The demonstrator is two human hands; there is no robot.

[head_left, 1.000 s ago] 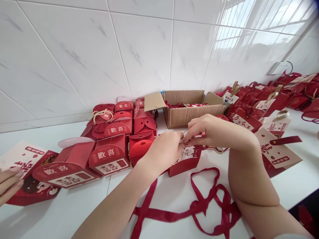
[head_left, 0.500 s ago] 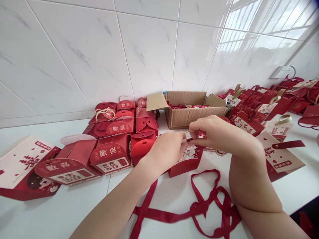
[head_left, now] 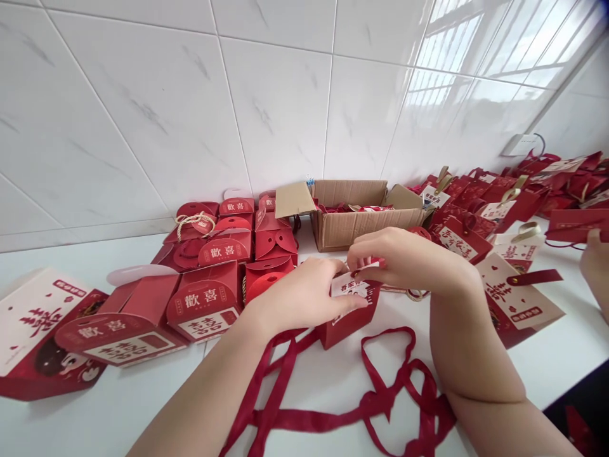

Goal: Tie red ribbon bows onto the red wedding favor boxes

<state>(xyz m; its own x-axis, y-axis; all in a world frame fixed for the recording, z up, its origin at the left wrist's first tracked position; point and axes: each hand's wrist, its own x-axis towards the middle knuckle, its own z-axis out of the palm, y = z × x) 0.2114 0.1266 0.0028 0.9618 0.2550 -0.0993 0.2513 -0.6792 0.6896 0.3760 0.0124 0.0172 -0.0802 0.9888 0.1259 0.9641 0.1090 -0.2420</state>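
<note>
A small red gift box (head_left: 349, 324) with a white printed panel stands upright at the centre. My left hand (head_left: 323, 289) grips it from the left, its thumb across the front panel and its fingers behind. My right hand (head_left: 378, 254) is closed at the top right edge of the box, fingertips pinching its top edge. Part of that edge is hidden by the fingers. Long dark red ribbon (head_left: 323, 419) lies in loops on the white table in front of the box and between my forearms.
An open cardboard box (head_left: 366, 222) with red items stands behind my hands. Red boxes (head_left: 204, 298) fill the left side. Red and cream bags (head_left: 521, 298) crowd the right, where another person's hand (head_left: 597, 266) holds a red box (head_left: 578, 225).
My left hand has opened from a pinch at the top and now holds the box's side, its thumb over the front. A person's hand with a red box has come in at the right.
</note>
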